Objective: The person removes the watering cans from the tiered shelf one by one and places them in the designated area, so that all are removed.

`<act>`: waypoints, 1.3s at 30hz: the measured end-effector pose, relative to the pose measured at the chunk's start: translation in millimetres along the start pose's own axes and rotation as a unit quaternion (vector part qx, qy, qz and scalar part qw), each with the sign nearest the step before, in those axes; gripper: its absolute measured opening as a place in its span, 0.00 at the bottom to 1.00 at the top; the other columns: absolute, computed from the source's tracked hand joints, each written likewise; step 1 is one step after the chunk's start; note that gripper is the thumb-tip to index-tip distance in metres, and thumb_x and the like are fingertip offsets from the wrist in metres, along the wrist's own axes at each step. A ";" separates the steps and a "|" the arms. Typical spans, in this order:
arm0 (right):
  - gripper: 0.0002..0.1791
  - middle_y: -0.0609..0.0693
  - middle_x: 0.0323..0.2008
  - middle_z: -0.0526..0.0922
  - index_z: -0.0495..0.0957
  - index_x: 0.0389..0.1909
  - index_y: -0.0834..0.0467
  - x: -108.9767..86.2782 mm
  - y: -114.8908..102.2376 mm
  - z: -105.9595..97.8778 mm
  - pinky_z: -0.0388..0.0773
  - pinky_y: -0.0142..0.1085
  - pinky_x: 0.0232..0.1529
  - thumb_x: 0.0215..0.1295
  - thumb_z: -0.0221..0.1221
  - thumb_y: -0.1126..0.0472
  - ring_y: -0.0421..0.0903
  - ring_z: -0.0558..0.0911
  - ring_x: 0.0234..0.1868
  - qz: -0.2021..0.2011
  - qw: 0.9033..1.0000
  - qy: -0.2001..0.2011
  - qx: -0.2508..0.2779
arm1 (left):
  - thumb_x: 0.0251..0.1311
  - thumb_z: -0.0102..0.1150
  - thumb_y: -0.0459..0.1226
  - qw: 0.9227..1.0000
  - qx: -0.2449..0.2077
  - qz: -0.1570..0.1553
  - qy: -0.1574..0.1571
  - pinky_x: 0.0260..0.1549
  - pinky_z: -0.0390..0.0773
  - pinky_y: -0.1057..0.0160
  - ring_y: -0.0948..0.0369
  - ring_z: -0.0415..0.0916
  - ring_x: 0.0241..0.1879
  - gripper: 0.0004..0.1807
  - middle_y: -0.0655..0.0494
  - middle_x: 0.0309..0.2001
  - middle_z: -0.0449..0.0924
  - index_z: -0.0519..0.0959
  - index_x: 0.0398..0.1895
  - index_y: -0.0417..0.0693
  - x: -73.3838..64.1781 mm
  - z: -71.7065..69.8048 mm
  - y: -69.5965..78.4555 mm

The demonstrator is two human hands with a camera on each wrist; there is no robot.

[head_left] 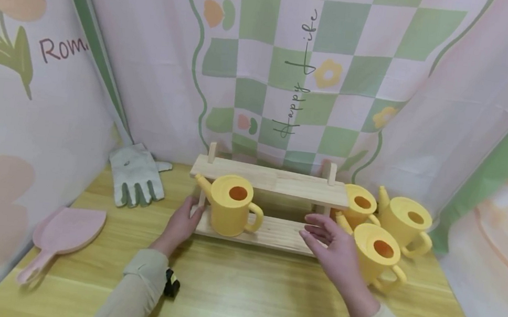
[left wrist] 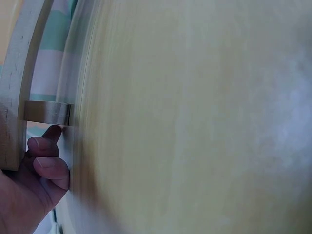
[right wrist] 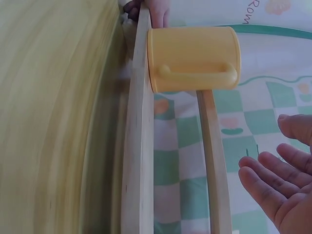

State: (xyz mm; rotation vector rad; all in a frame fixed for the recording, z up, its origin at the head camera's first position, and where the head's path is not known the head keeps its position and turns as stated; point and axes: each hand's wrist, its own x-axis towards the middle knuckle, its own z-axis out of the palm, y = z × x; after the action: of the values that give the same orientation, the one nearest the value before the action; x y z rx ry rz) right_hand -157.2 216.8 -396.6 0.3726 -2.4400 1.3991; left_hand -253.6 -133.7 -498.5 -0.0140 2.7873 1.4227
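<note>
A two-tier wooden shelf (head_left: 275, 181) stands on the table, and a yellow watering can (head_left: 228, 213) sits upright on the left part of its lower board (right wrist: 136, 141). My left hand (head_left: 181, 224) grips the left end of that lower board. In the left wrist view, curled fingers of the left hand (left wrist: 41, 183) show at the underside. Relaxed and holding nothing, my right hand (head_left: 335, 250) hovers by the board's right end; its fingers are spread in the right wrist view. Beside it stands another yellow watering can (head_left: 375, 255), partly hidden by this hand.
Two more watering cans, one behind the shelf's right end (head_left: 358, 200) and one farther right (head_left: 403, 224), stand at the back. On the left lie a grey-white glove (head_left: 135, 173) and a pink dustpan (head_left: 66, 233). A patterned curtain (head_left: 292, 78) hangs behind.
</note>
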 end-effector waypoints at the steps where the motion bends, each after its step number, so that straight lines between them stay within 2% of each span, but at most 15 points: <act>1: 0.16 0.56 0.47 0.85 0.79 0.50 0.60 0.5 -1.1 2.0 0.80 0.26 0.43 0.63 0.65 0.62 0.50 0.85 0.46 0.000 1.000 -0.001 0.002 | 0.73 0.44 0.52 1.000 0.000 -0.001 -0.001 0.65 0.62 0.42 0.46 0.63 0.67 0.26 0.43 0.67 0.67 0.64 0.65 0.49 0.2 0.3 -0.3; 6: 0.15 0.59 0.46 0.84 0.80 0.48 0.62 3.2 -3.2 12.4 0.81 0.28 0.42 0.62 0.66 0.63 0.53 0.85 0.45 -0.003 1.000 -0.008 0.017 | 0.73 0.43 0.53 1.000 0.001 -0.005 -0.006 0.66 0.61 0.42 0.47 0.62 0.68 0.26 0.44 0.68 0.66 0.63 0.66 0.49 1.5 1.4 -1.8; 11: 0.15 0.63 0.48 0.82 0.79 0.48 0.64 6.9 -3.5 24.0 0.82 0.33 0.44 0.62 0.65 0.66 0.57 0.84 0.46 0.010 0.999 -0.028 0.040 | 0.73 0.43 0.54 1.000 0.000 -0.006 -0.006 0.65 0.61 0.42 0.46 0.62 0.68 0.27 0.44 0.68 0.66 0.63 0.66 0.49 1.4 1.3 -1.4; 18: 0.16 0.60 0.49 0.82 0.79 0.50 0.63 13.2 -6.1 39.8 0.82 0.35 0.46 0.62 0.65 0.65 0.56 0.84 0.48 0.037 0.996 -0.051 0.061 | 0.73 0.44 0.52 1.000 -0.001 -0.003 -0.006 0.66 0.61 0.43 0.46 0.62 0.68 0.26 0.43 0.68 0.66 0.63 0.66 0.48 1.5 0.5 -1.2; 24: 0.16 0.61 0.49 0.82 0.79 0.50 0.63 19.2 -7.1 51.5 0.83 0.35 0.43 0.62 0.66 0.65 0.54 0.85 0.46 0.045 0.994 -0.062 0.078 | 0.73 0.44 0.52 1.000 0.001 -0.005 -0.006 0.66 0.61 0.42 0.46 0.62 0.68 0.26 0.43 0.68 0.66 0.63 0.66 0.48 2.6 -0.4 -1.0; 29: 0.17 0.63 0.50 0.81 0.78 0.51 0.65 22.6 -4.7 61.0 0.83 0.35 0.42 0.62 0.66 0.65 0.54 0.85 0.43 0.048 0.993 -0.072 0.081 | 0.73 0.44 0.52 1.000 0.007 -0.005 -0.008 0.66 0.61 0.42 0.46 0.62 0.68 0.27 0.42 0.68 0.65 0.63 0.66 0.47 3.4 0.1 -1.3; 39: 0.17 0.62 0.50 0.82 0.78 0.51 0.64 28.0 1.2 74.3 0.83 0.36 0.43 0.61 0.65 0.67 0.55 0.85 0.43 0.060 0.994 -0.068 0.066 | 0.73 0.45 0.51 1.000 0.002 -0.008 -0.004 0.65 0.62 0.42 0.46 0.62 0.67 0.25 0.43 0.68 0.66 0.63 0.66 0.48 2.3 -0.7 0.3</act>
State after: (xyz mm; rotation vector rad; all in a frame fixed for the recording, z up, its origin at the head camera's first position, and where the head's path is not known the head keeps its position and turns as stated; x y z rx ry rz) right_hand -193.2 150.9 -422.4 0.3681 -2.5226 1.6420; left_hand -255.9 -134.1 -497.9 -0.0294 2.7771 1.4112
